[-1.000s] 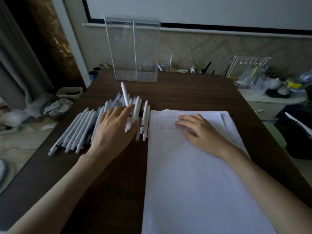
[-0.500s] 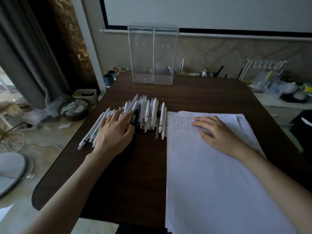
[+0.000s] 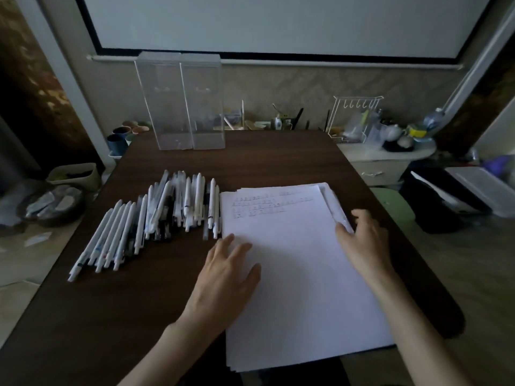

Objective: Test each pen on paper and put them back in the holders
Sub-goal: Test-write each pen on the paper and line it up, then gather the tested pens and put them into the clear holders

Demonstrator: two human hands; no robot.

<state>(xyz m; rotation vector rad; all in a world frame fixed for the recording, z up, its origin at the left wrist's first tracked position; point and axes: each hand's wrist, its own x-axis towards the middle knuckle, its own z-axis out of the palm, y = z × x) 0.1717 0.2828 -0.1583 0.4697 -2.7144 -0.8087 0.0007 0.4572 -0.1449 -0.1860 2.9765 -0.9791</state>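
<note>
Pens [image 3: 156,218] lie at nine o'clock of the paper [image 3: 292,288], holders [image 3: 179,101] at eleven. Left hand [image 3: 225,274] rests on its left edge, fingers spread flat; right hand [image 3: 365,243] touches its right edge with relaxed fingers.

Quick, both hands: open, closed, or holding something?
Left hand: open, flat on the paper, holding nothing.
Right hand: open, touching the paper's right edge, holding nothing.

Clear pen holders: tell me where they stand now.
In the head view, the clear pen holders stand side by side at the far edge of the table, left of centre, behind the pile of pens.
</note>
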